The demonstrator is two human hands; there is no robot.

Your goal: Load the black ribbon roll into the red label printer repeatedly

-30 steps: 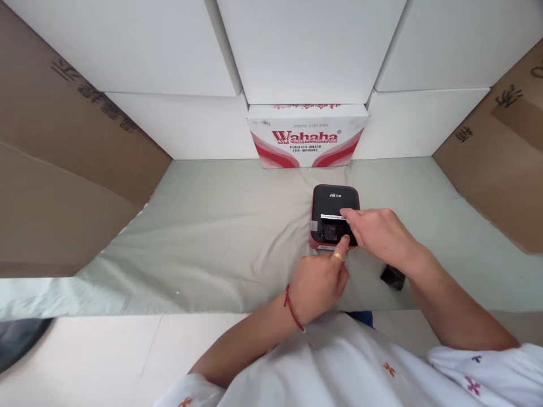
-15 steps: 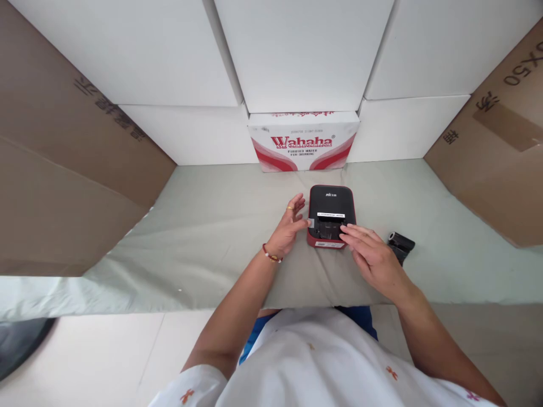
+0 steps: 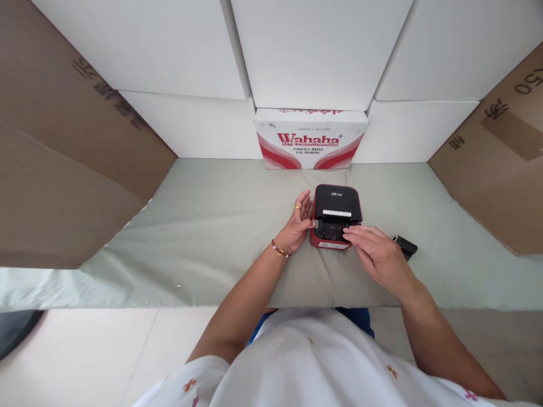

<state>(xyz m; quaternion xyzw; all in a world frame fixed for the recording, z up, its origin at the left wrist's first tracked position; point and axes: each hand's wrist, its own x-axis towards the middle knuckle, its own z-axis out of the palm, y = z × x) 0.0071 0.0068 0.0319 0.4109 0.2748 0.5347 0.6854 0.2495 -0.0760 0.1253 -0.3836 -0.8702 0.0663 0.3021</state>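
A small red and black label printer [image 3: 338, 199] lies on the cloth-covered table in front of me. Its black lid is tilted up a little, and a dark gap shows at its near end. My left hand [image 3: 297, 225] holds the printer's left side, thumb on a small grey tab [image 3: 315, 224] and the other fingers stretched along the casing. From the right, my right hand [image 3: 375, 249] has its fingertips, held close together, on the right edge by the gap. What lies under those fingertips is hidden. A black cylindrical object [image 3: 406, 246] rests just beyond my right hand, partly covered by it.
A white and red Wahaha water carton [image 3: 311, 138] stands behind the printer, against stacked white boxes [image 3: 314, 51]. Large brown cardboard boxes flank the table, one at left [image 3: 76, 169] and one at right [image 3: 504, 164]. The green cloth [image 3: 203, 237] hangs over the table's near edge.
The printer's lid has risen slightly at its near end. My left fingers have come in closer against the printer's side. The whole view has shifted slightly.
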